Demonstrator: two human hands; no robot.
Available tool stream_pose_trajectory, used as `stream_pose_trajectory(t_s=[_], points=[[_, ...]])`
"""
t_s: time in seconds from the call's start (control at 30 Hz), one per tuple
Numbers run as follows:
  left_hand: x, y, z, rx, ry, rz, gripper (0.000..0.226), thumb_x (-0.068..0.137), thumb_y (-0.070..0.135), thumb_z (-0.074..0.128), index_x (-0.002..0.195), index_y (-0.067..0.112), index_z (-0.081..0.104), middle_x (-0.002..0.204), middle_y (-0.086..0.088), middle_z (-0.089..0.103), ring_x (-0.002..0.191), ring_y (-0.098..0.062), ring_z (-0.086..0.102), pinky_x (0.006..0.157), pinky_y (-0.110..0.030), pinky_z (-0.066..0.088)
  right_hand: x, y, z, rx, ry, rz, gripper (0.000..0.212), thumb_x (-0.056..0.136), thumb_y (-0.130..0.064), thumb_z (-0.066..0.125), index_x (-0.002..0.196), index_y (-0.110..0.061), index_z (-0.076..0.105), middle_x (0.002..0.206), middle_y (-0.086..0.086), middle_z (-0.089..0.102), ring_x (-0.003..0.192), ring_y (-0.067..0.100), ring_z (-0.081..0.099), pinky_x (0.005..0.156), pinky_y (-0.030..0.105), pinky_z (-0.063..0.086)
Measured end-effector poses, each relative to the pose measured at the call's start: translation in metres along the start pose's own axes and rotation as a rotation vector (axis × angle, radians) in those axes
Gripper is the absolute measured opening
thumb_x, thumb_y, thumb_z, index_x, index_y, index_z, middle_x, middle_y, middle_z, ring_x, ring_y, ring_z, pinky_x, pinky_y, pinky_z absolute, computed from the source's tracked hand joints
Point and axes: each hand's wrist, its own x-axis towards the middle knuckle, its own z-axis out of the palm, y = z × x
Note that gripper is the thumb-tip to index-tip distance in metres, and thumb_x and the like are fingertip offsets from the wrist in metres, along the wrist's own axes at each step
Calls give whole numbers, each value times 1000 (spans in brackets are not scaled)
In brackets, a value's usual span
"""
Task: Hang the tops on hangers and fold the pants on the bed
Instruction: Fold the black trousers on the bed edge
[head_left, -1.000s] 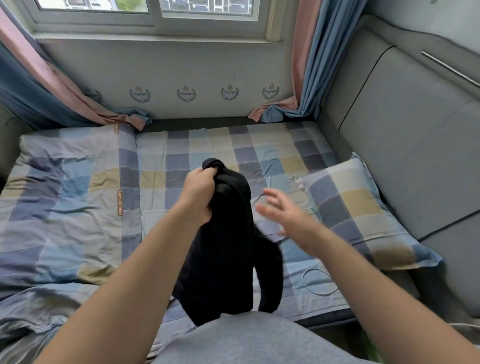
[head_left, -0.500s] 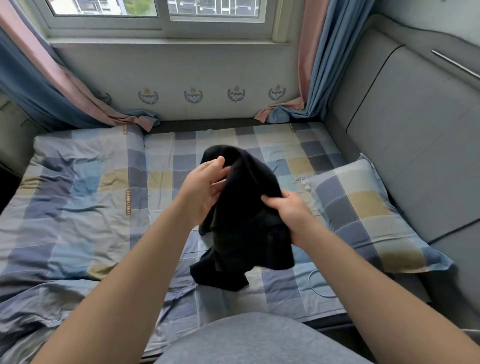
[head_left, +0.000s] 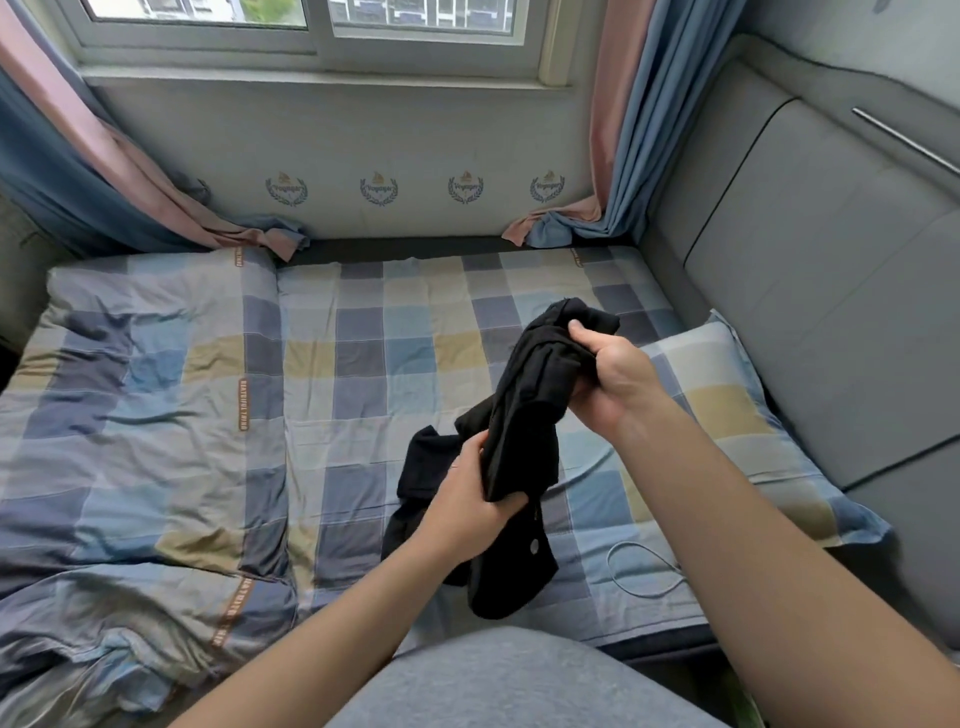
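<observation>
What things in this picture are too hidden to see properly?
Head view:
- black garment: bunched in left hand and right hand, so top or pants is unclear.
- white cord: one end hidden under the right forearm.
- window: upper part cut off by the top edge.

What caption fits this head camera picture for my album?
Left hand and right hand hold a crumpled black cloth garment over the checked bedsheet.

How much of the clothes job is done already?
Hardly any, it seems. Done: nothing folded or hung shows on the bed. In hand: the left hand and right hand both grip one bunched black garment above the bed. Left: spread it out, then fold it or hang it; I cannot tell whether it is pants or a top.
</observation>
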Motion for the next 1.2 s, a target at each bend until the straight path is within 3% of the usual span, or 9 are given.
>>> stream_pose_trajectory(t_s=[0.1,0.2,0.33,0.47,0.67,0.8,0.9,1.03,1.2], points=[[9,-19,-5,91,171,-158,8,99,25,54,102,22,59,92,0,68,87,-24,64,77,-45,53,2,-5,-6,75,2,-31,21,104,-6,44,117,4,57,92,14,67,66,19,68,56,22,57],[17,-31,-25,-12,292,-213,20,102,18,50,87,16,63,72,-5,64,68,-29,59,59,-39,43,6,-8,-22,122,67,-77,18,103,-3,45,99,4,61,73,15,71,56,20,70,49,23,54],[23,-2,-53,-207,366,-205,27,103,18,52,84,1,62,58,-4,47,48,-18,38,49,-29,27,20,-2,-59,-53,244,-47,24,94,-14,58,114,1,61,79,13,71,60,23,69,53,30,55],[27,23,-70,-184,250,-200,29,101,20,56,94,-7,67,68,-9,49,60,-20,45,54,-30,31,21,20,-78,-503,293,-38,72,83,-24,71,146,-13,38,128,15,59,95,24,64,79,37,51],[10,61,-80,-90,72,-100,16,94,16,61,100,10,74,90,-8,75,83,-27,71,76,-40,54,-4,80,-63,-1122,-335,-157,95,66,-62,80,146,-45,32,150,-8,40,138,14,40,116,43,33],[-5,79,-93,71,-88,-13,27,84,1,62,99,20,74,91,-13,74,87,-30,72,81,-42,57,5,99,-43,-1497,-185,-364,67,76,-47,64,138,-39,41,133,-6,56,126,22,49,106,49,35],[-7,76,-106,154,-44,45,30,83,-6,54,92,16,73,84,-18,69,70,-26,65,64,-35,49,17,99,-37,-1556,-165,-404,15,89,-20,54,99,-30,59,100,3,64,102,32,59,83,41,43],[1,47,-116,442,183,94,34,84,-9,50,88,18,69,87,3,59,78,-12,55,64,-20,39,36,88,-51,-1551,-73,-447,15,83,-7,53,82,-21,56,89,6,60,89,34,58,72,40,48],[11,-21,-119,639,535,-46,28,83,-8,49,94,11,65,93,-5,58,96,-29,47,69,-34,36,46,53,-67,-1610,58,-694,13,84,-2,53,87,-12,60,92,5,55,81,31,52,66,39,46]])
